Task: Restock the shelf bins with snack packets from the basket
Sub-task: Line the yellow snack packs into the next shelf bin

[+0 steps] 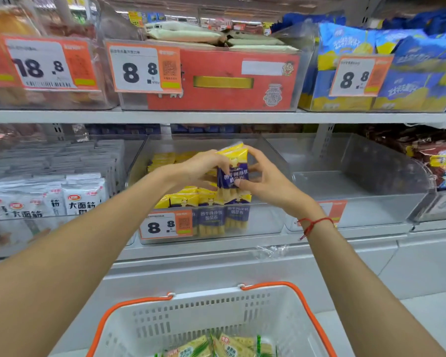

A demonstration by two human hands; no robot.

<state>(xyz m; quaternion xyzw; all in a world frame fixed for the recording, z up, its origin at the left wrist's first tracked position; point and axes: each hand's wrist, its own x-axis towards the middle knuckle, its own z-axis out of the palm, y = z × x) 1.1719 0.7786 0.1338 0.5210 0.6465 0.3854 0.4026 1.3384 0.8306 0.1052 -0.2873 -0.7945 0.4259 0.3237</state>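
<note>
A yellow and purple snack packet [232,168] is held upright over the clear middle bin [268,222] on the lower shelf. My left hand [204,167] grips its left side and my right hand [264,177] pinches its right side. Several packets of the same kind [211,210] stand in the front of that bin, behind an 8.8 price tag [165,225]. Below, the white basket [204,315] with orange handles holds green and yellow snack packets [216,346] at its bottom.
An empty clear bin [358,191] sits right of the middle bin. White packets [70,199] fill the bin on the left. On the upper shelf stand a red box [229,81] in a clear bin and blue packets [397,73].
</note>
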